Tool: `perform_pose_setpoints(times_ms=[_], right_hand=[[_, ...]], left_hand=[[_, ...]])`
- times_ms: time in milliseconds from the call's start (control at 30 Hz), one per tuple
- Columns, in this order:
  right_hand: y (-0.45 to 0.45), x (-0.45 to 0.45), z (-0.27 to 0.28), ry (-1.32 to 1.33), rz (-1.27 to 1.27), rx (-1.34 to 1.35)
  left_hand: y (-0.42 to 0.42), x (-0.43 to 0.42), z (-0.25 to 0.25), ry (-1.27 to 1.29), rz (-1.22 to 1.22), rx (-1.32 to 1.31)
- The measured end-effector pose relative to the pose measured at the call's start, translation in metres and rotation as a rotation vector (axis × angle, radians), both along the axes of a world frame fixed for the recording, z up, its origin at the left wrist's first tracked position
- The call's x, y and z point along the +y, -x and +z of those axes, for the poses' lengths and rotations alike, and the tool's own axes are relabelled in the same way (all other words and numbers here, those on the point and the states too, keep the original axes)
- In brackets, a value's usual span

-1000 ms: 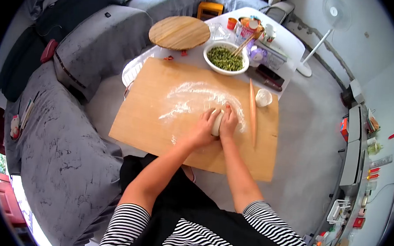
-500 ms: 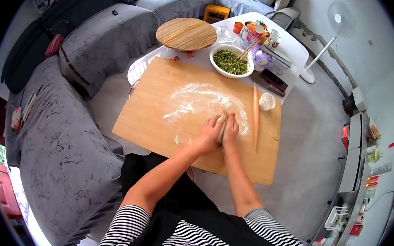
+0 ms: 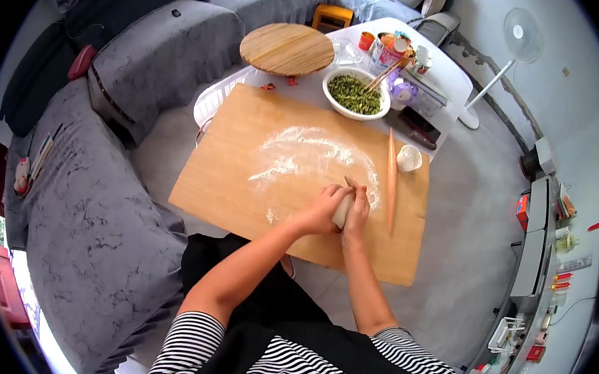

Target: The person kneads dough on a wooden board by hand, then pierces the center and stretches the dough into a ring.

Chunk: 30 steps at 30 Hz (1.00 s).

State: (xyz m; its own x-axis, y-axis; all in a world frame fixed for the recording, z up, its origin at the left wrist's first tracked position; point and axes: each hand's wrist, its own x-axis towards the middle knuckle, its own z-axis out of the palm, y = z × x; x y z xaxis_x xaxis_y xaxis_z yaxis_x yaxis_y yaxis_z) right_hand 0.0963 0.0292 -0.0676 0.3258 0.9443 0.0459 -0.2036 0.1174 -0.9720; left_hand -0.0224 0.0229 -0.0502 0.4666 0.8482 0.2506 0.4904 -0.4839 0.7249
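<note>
A pale lump of dough [image 3: 342, 211] is pressed between my two hands over the wooden board [image 3: 241, 127]. My left hand [image 3: 324, 208] wraps its left side, and my right hand [image 3: 357, 213] cups it from the right, with the fingertips close together at the far end. Much of the dough is covered by my fingers. Beyond and to the left of my hands, white flour [image 3: 286, 165] lies in a smeared arc on the board. Right of my hands rests a tapered wooden rolling pin [image 3: 391, 183], beside a small white cup [image 3: 409, 158].
Behind the board, a white bowl of chopped green filling [image 3: 356, 94] holds chopsticks [image 3: 382, 76]. A round wooden lid [image 3: 287, 49] is at the back left. A dark phone [image 3: 418, 123] lies at the back right. A grey-covered sofa [image 3: 100, 256] curves along the left.
Both hands have drawn slightly nearer my body and to the right with the dough. More of the dough shows between them. The whole view has shifted a little.
</note>
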Motion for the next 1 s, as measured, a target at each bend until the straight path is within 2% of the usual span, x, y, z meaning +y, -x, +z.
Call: perform_pose_setpoints(times_ms=[67, 100, 133, 200, 233, 267, 333, 467, 533, 600, 633, 667, 733, 800, 867, 933, 1000], right_hand=[[0.003, -0.008, -0.009, 0.051, -0.017, -0.224], [0.006, -0.001, -0.004, 0.125, -0.055, -0.352], [0.004, 0.012, -0.004, 0.119, -0.063, -0.352], [0.003, 0.032, -0.003, 0.062, -0.150, -0.490], [0.006, 0.033, 0.004, 0.103, -0.041, -0.319], [0.007, 0.034, 0.009, 0.103, -0.038, -0.320], [0.007, 0.032, 0.014, 0.075, 0.307, 0.266], [0.015, 0.033, 0.037, 0.021, 0.566, 0.370], [0.016, 0.042, 0.043, 0.045, 0.608, 0.359], [0.018, 0.051, 0.053, -0.038, 0.545, -0.408], [0.021, 0.058, 0.049, -0.094, 0.539, -0.659], [0.026, 0.058, 0.047, -0.095, 0.541, -0.661], [0.049, 0.052, 0.059, -0.206, 0.501, -1.313], [0.064, 0.043, 0.067, -0.177, 0.540, -1.380], [0.074, 0.043, 0.061, -0.219, 0.487, -1.569], [0.081, 0.043, 0.053, -0.199, 0.515, -1.567], [0.085, 0.042, 0.047, -0.212, 0.433, -1.542]], left_hand=[[0.011, 0.007, 0.009, 0.314, -0.210, -0.022], [0.014, 0.013, -0.002, 0.293, -0.175, -0.071], [0.013, 0.015, -0.004, 0.286, -0.181, -0.070], [0.014, 0.012, -0.004, 0.046, 0.016, -0.145], [0.017, 0.005, 0.007, 0.061, 0.029, -0.123], [0.021, 0.001, 0.009, 0.061, 0.032, -0.124], [0.029, -0.007, 0.007, 0.101, 0.146, -0.206], [0.044, -0.023, 0.005, 0.089, 0.316, -0.298], [0.050, -0.028, 0.004, 0.089, 0.346, -0.286], [0.054, -0.027, 0.005, 0.076, 0.379, -0.280], [0.054, -0.028, 0.005, 0.053, 0.380, -0.280], [0.054, -0.029, 0.006, 0.031, 0.378, -0.278], [0.053, -0.028, 0.001, 0.026, 0.387, -0.284], [0.053, -0.027, -0.004, 0.024, 0.397, -0.289], [0.054, -0.025, -0.007, 0.095, 0.369, -0.310], [0.057, -0.027, -0.008, 0.083, 0.366, -0.327], [0.062, -0.030, -0.011, 0.080, 0.363, -0.344]])
